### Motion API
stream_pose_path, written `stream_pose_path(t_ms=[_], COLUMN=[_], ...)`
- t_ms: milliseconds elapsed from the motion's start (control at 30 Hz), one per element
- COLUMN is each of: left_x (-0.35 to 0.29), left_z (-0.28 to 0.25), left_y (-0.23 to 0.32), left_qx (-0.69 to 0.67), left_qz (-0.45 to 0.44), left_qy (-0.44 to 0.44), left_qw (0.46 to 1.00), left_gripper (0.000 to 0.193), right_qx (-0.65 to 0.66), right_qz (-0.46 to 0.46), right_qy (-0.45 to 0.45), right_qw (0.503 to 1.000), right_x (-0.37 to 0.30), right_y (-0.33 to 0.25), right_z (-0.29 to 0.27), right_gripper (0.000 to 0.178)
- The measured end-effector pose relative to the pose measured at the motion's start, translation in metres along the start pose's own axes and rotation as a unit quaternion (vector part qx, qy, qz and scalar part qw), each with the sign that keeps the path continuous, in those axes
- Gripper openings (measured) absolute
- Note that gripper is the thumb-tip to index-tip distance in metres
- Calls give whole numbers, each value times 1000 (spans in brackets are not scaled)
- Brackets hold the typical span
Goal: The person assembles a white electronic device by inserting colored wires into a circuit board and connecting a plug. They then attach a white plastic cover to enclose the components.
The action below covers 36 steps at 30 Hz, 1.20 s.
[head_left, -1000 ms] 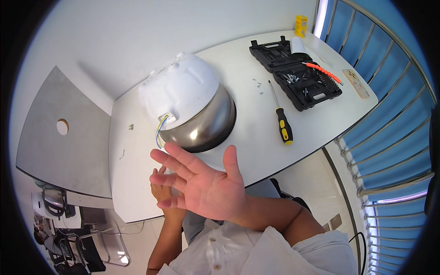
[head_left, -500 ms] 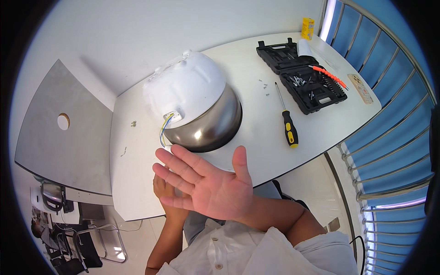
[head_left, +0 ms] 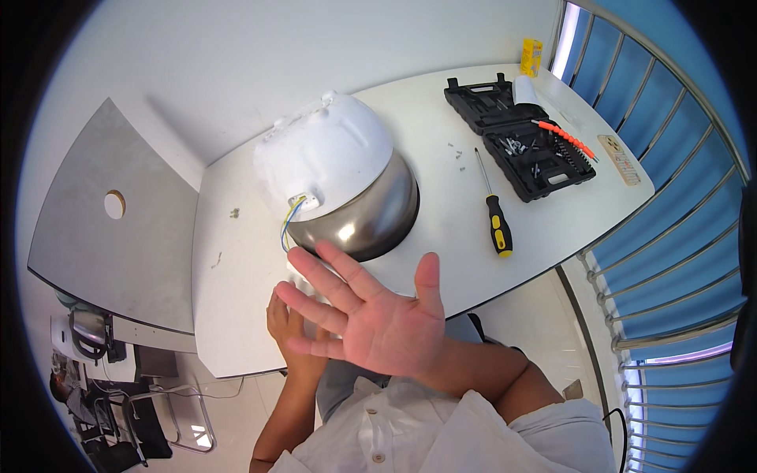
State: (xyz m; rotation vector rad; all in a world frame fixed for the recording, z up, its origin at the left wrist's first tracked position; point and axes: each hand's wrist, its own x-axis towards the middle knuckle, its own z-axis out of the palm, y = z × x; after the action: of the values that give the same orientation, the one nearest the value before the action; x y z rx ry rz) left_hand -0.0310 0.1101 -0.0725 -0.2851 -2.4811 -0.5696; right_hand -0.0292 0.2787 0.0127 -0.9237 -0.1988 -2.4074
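My right hand (head_left: 394, 327) is raised over the table's front edge, palm up toward me, fingers and thumb spread, with nothing in it. Behind and left of it, my left hand (head_left: 293, 335) is at the table's edge; my right fingers cover part of it, so its grip is hidden. Just beyond its fingertips a small white piece (head_left: 296, 274) shows in part. A white rounded housing (head_left: 339, 150) rests tilted on a shiny metal bowl-shaped body (head_left: 371, 221). Yellow and blue wires (head_left: 289, 217) hang from the housing's terminal block (head_left: 309, 199) toward my hands.
A yellow-black screwdriver (head_left: 497, 225) lies right of the bowl, near several small screws (head_left: 457, 154). An open black tool case (head_left: 536, 162) with an orange flexible shaft (head_left: 569, 140) lies farther right. A yellow box (head_left: 531, 57) stands at the back. Metal railing (head_left: 678, 260) borders the right side.
My right hand has moved slightly right, its fingers spreading wider. My left hand has shifted a little, its fingers now straighter. The table scene has shifted slightly in view.
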Motion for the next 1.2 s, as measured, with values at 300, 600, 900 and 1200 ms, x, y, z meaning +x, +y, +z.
stream_pose_path(t_ms=[300, 600, 900, 1200], left_x=[-9, -5, -10, 23], left_z=[-17, -18, -18, -37], left_y=[3, 8, -4, 18], left_qx=[-55, -48, -378, -763], left_qz=[-41, -42, -190, -368], left_qy=[-47, -53, 3, -45], left_qw=[997, 997, 906, 530], left_gripper=[31, 35, 47, 53], right_qx=[-735, -927, -710, -740], right_qz=[105, 203, 172, 198], right_qy=[232, 152, 360, 260], right_qw=[629, 277, 581, 588], right_x=[-25, -64, -73, -86], right_y=[-75, -55, -41, 4], right_z=[21, -2, -15, 3], right_gripper=[69, 67, 40, 52])
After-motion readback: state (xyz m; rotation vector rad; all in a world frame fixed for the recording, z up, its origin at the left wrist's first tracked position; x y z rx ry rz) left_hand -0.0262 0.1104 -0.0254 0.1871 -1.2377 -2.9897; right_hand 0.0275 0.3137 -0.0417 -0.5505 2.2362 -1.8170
